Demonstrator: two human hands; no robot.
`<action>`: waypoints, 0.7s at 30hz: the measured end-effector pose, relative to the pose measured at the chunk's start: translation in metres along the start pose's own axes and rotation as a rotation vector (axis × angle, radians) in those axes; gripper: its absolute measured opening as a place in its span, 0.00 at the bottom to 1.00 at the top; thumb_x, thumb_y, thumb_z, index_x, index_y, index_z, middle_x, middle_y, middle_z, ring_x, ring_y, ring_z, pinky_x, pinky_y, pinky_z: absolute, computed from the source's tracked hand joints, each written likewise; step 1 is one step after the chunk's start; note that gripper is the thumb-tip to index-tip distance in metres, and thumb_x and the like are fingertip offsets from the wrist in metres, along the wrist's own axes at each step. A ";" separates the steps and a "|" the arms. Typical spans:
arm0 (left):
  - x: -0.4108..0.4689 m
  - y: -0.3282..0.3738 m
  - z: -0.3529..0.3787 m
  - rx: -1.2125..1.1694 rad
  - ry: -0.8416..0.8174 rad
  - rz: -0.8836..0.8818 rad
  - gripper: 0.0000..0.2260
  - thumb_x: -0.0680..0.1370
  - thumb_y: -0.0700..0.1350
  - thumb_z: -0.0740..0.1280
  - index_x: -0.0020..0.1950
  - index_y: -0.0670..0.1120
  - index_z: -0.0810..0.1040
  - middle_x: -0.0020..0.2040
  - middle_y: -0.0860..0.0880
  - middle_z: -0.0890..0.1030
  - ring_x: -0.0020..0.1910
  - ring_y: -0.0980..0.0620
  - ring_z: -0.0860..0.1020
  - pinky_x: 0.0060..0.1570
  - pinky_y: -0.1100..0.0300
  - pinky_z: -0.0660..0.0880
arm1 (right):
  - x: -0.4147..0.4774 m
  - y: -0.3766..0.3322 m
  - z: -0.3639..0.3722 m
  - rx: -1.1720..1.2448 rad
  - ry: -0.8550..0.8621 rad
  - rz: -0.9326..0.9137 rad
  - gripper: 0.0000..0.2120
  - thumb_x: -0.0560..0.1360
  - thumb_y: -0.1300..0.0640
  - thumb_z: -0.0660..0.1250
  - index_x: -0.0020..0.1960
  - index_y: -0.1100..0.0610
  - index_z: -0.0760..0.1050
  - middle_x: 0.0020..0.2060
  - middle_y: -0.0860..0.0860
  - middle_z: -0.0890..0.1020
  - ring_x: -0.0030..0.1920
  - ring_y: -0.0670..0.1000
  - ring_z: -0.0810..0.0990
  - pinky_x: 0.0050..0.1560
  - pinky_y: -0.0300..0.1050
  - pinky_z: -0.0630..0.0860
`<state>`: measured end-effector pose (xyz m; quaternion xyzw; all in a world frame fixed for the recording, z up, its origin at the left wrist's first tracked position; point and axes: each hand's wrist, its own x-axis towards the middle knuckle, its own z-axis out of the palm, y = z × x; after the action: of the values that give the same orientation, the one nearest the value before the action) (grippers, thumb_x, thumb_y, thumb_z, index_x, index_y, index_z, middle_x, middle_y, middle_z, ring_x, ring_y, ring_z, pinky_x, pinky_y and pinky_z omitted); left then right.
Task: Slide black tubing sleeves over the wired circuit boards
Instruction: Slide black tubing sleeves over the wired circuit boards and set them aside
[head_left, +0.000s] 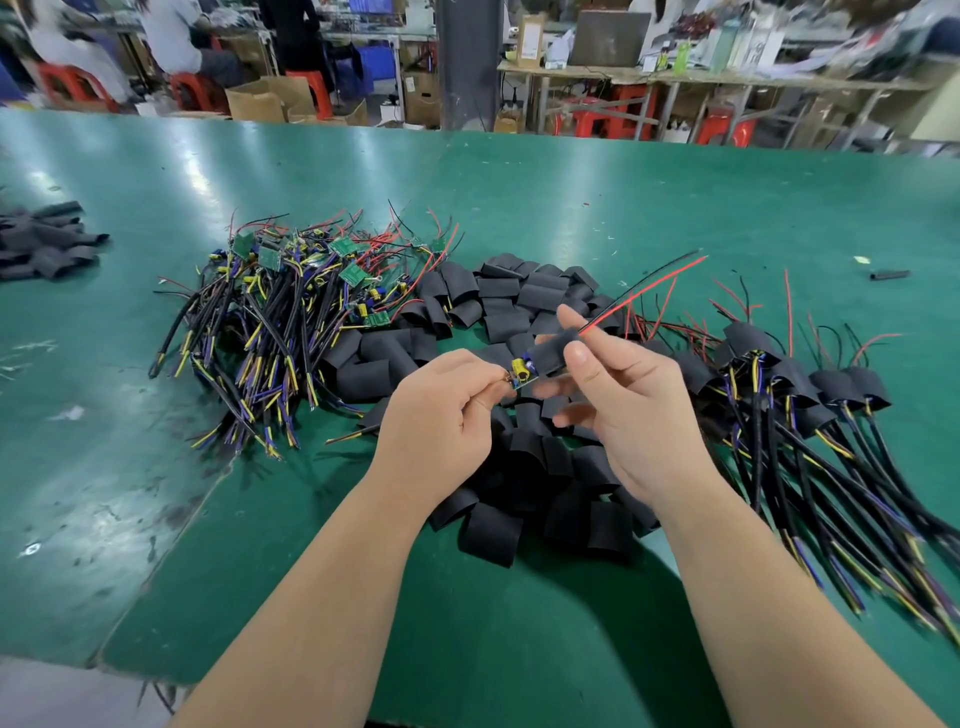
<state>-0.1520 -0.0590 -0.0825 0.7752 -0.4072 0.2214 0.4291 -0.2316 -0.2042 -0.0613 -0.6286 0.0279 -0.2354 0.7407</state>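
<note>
Now my left hand (441, 410) pinches the board (519, 375) by its near end, above the sleeve pile (498, 296). My right hand (628, 410) pinches a sleeve (551, 354) between thumb and forefinger; its other fingers are spread and blurred. Red and black wires (649, 285) poke out of the sleeve's far end. The sleeve hides the board's far end.

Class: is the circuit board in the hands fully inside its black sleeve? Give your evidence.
Partly in. The board, pinched by the left hand, sticks out of the sleeve held by the right hand.
</note>
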 end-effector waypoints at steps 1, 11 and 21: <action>0.000 0.000 0.000 0.001 -0.003 -0.002 0.06 0.75 0.37 0.65 0.42 0.39 0.81 0.38 0.50 0.78 0.37 0.52 0.74 0.39 0.63 0.70 | -0.001 0.000 0.001 -0.021 -0.015 -0.005 0.14 0.77 0.63 0.64 0.58 0.48 0.78 0.45 0.46 0.85 0.37 0.48 0.83 0.32 0.37 0.76; 0.001 0.003 0.003 -0.012 0.064 -0.001 0.04 0.74 0.36 0.68 0.43 0.39 0.82 0.37 0.48 0.80 0.37 0.59 0.72 0.41 0.70 0.69 | -0.002 0.004 0.004 0.012 -0.053 0.030 0.11 0.73 0.68 0.68 0.50 0.53 0.79 0.42 0.46 0.86 0.43 0.49 0.84 0.42 0.36 0.76; 0.000 0.007 0.003 -0.211 0.110 -0.140 0.09 0.71 0.39 0.74 0.41 0.51 0.78 0.34 0.60 0.79 0.34 0.62 0.78 0.37 0.72 0.72 | -0.001 0.005 0.007 0.216 0.003 0.156 0.09 0.72 0.55 0.66 0.50 0.54 0.81 0.50 0.51 0.84 0.41 0.48 0.82 0.38 0.38 0.74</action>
<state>-0.1578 -0.0641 -0.0805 0.7389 -0.3488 0.1890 0.5446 -0.2288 -0.1971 -0.0649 -0.5408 0.0523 -0.1799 0.8200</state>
